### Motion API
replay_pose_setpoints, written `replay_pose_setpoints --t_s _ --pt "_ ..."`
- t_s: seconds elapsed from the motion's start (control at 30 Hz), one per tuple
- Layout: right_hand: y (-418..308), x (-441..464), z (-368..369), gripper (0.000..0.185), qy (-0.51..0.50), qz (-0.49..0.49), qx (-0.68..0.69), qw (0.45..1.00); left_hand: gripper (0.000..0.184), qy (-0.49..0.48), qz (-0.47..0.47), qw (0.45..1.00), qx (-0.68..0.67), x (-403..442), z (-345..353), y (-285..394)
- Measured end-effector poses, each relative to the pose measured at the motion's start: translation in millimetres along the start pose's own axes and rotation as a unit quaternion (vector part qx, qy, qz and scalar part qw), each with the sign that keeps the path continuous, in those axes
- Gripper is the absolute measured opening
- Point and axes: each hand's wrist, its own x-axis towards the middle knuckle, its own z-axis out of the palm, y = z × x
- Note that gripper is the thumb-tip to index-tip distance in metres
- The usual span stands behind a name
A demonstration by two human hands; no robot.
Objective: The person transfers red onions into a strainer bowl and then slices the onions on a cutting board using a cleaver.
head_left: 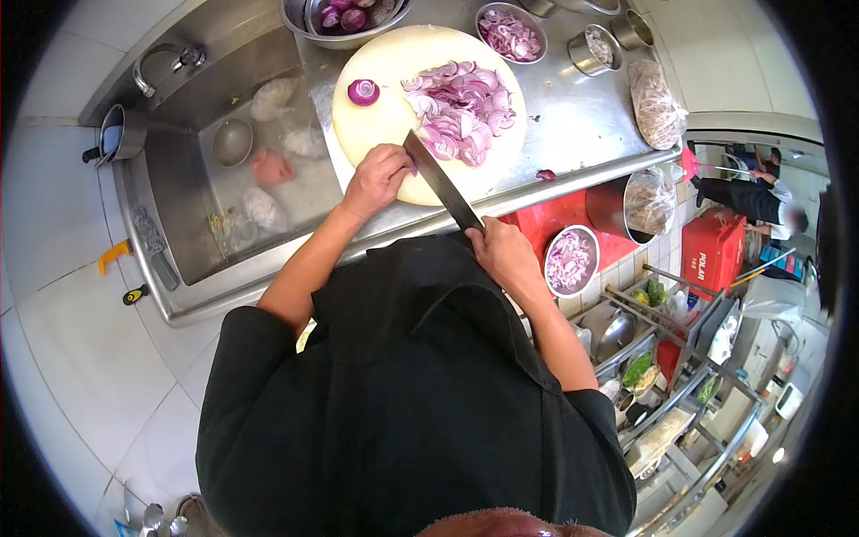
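Observation:
My right hand is wrapped round the handle of a knife, a broad dark blade slanting up and left over the round cutting board. Close by the blade's tip, my left hand has its fingers curled down on the board's near edge. A bit of purple onion shows at those fingertips, mostly hidden by them. A heap of sliced red onion covers the right part of the board. Left of the heap sits a cut red onion.
A sink with bagged items lies left. Behind the board stand a bowl of whole onions and a bowl of slices. Another onion bowl rests below the counter's edge, right. A person is in the background.

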Motion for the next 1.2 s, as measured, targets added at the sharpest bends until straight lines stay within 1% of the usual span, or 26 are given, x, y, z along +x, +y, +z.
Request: replay_pose_setpoints --t_s 0.17,0.27,0.3,0.4,0.5,0.6,0.63,0.7,0.73,0.77,0.8,0.87,0.9,1.0,1.1,1.17,1.2 --pt "9 16 28 0.030 -0.002 0.003 0.001 1.000 0.009 0.004 -0.006 1.000 0.004 0 -2 2" --pt "12 40 49 0.030 0.014 -0.022 0.005 1.000 0.010 -0.001 -0.002 1.000 0.010 1 0 1" --pt "-3 38 32 0.031 0.005 -0.003 0.002 1.000 0.010 -0.001 -0.002 1.000 0.014 1 0 0" --pt "-8 41 13 0.032 0.022 -0.004 0.025 0.999 0.010 -0.015 0.001 1.000 0.015 8 -4 7" --pt "-3 37 2 0.032 0.042 -0.006 0.034 0.999 0.011 0.046 -0.015 0.999 0.011 21 -15 20" --pt "-4 32 -1 0.032 0.029 -0.022 0.035 0.999 0.013 0.107 0.007 0.993 0.051 68 -38 51" --pt "-5 32 1 0.032 0.021 -0.025 0.023 0.999 0.016 0.095 -0.005 0.994 0.055 81 -38 51" --pt "-9 30 13 0.031 0.009 -0.036 -0.005 0.999 0.020 -0.020 -0.069 0.991 0.116 100 -26 42" --pt "-8 31 20 0.032 0.002 -0.035 -0.012 0.999 0.023 -0.075 -0.102 0.981 0.145 111 -22 48" --pt "-6 34 29 0.032 -0.005 -0.033 -0.020 0.999 0.036 -0.202 -0.213 0.932 0.214 123 -16 56" --pt "-3 35 37 0.032 -0.012 -0.031 -0.027 0.999 0.039 -0.241 -0.227 0.915 0.232 126 -10 54" --pt "2 36 43 0.032 0.005 -0.042 -0.006 0.999 0.044 -0.321 -0.251 0.874 0.266 126 10 39" --pt "3 35 43 0.032 0.006 -0.042 -0.002 0.999 0.048 -0.310 -0.247 0.878 0.267 127 11 41" --pt "2 31 38 0.033 0.005 -0.037 0.003 0.999 0.044 -0.326 -0.287 0.862 0.263 133 7 50" --pt "6 32 36 0.033 0.012 -0.042 0.003 0.999 0.043 -0.231 -0.299 0.905 0.195 134 -2 47" --pt "10 35 32 0.032 0.025 -0.041 -0.008 0.999 0.040 -0.102 -0.238 0.959 0.112 126 -12 39" --pt "11 37 26 0.032 0.035 -0.037 -0.020 0.999 0.040 -0.037 -0.205 0.976 0.069 119 -17 35"
